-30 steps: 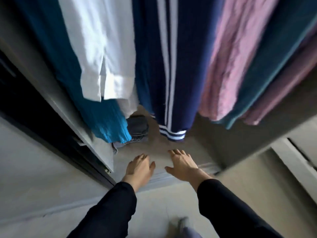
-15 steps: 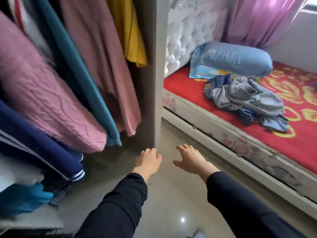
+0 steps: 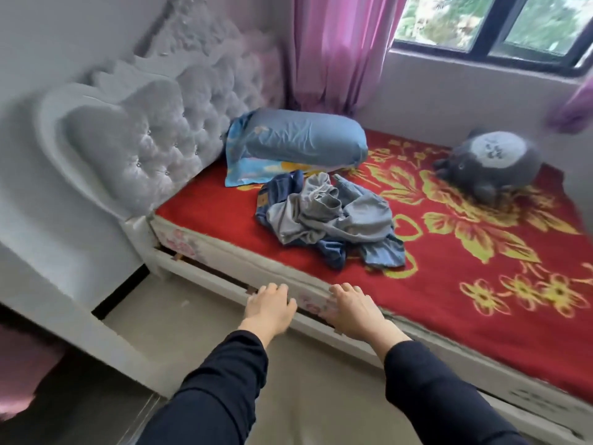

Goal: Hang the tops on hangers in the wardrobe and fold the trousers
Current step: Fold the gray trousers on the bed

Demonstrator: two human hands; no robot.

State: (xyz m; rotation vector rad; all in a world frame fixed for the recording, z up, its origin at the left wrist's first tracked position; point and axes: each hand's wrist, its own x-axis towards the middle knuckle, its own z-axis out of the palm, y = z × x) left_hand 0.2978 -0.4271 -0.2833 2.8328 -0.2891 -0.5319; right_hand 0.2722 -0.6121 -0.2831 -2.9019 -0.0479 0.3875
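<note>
A crumpled heap of grey and blue denim clothes lies on the red flowered bedcover, just in front of the blue pillow. My left hand and my right hand hover side by side before the bed's near edge, fingers relaxed and holding nothing. Both are well short of the heap. The wardrobe is out of view, apart from a pink garment at the lower left.
A blue bolster pillow rests by the tufted white headboard. A grey plush toy sits at the far right of the bed. Pink curtains and a window are behind. Beige floor lies beneath my arms.
My view has swung right from the hanging clothes in the wardrobe to the bed. My empty hands have stayed in front of me, now at the bed's edge.
</note>
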